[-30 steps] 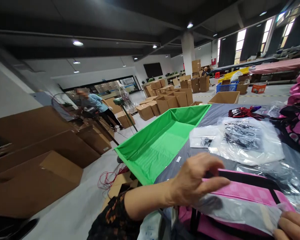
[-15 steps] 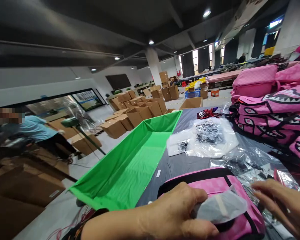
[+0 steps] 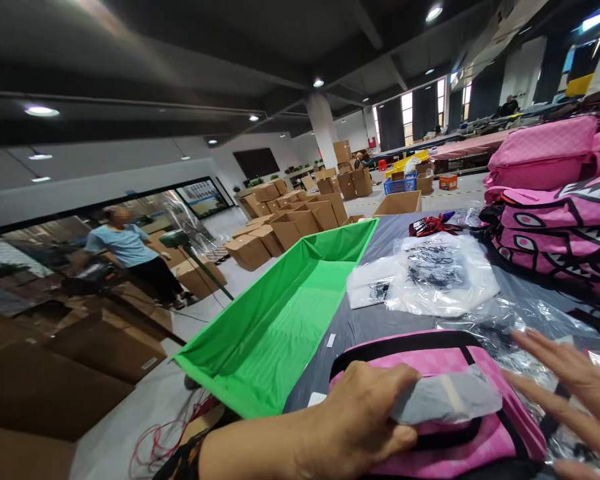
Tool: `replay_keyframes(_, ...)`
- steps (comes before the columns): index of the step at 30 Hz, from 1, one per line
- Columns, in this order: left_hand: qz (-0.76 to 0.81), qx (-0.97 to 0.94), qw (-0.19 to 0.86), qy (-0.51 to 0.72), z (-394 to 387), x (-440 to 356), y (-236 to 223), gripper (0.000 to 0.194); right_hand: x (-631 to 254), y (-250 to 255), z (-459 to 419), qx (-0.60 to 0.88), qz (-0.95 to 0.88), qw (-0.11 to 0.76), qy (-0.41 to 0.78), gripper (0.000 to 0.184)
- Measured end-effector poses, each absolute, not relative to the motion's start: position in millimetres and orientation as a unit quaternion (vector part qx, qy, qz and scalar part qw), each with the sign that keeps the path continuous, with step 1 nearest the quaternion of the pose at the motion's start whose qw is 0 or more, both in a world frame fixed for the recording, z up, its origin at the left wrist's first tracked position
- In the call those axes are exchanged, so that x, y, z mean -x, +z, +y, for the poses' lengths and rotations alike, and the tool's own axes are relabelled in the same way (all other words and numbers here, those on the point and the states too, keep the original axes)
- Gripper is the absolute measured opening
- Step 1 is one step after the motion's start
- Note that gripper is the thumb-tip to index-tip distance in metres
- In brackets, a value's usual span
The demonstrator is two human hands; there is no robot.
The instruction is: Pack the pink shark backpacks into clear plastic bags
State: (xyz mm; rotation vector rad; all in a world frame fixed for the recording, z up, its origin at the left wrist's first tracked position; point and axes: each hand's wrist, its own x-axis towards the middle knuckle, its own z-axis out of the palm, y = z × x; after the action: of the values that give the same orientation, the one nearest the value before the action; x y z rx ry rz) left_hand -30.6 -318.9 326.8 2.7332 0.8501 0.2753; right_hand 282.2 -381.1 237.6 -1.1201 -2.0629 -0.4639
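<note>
While our left hand (image 3: 360, 427) pinches the plastic flap (image 3: 447, 399) on the near pink bag (image 3: 430, 360) and our right hand (image 3: 570, 393) hovers open, empty, the slick film could slip free.

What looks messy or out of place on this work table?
Loose clear plastic bags lie crumpled across the grey table beside the pink bag. A tangle of red cable sprawls on the floor. Nothing looks spilled or broken.
</note>
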Motion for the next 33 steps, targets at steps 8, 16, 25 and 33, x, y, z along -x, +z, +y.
replay_keyframes(8, 0.244, -0.931, -0.089, 0.256, -308, 2, 300, 0.042, -197, 286, -328, 0.342, -0.848, 0.349, -0.207, 0.062)
replay_keyframes(16, 0.396, -0.874, 0.076, 0.27, -309, 28, 273, 0.057, -201, 285, -304, 0.267, -0.845, 0.307, -0.347, 0.036)
replay_keyframes(25, 0.301, -0.668, 0.619, 0.283, -285, 51, 318, 0.061, -221, 290, -287, 0.176, -0.888, 0.32, -0.28, 0.047)
replay_keyframes(33, 0.324, -0.434, 0.84, 0.018, -254, -8, 318, 0.061, -209, 310, -274, 0.111, -0.884, 0.343, -0.299, 0.027)
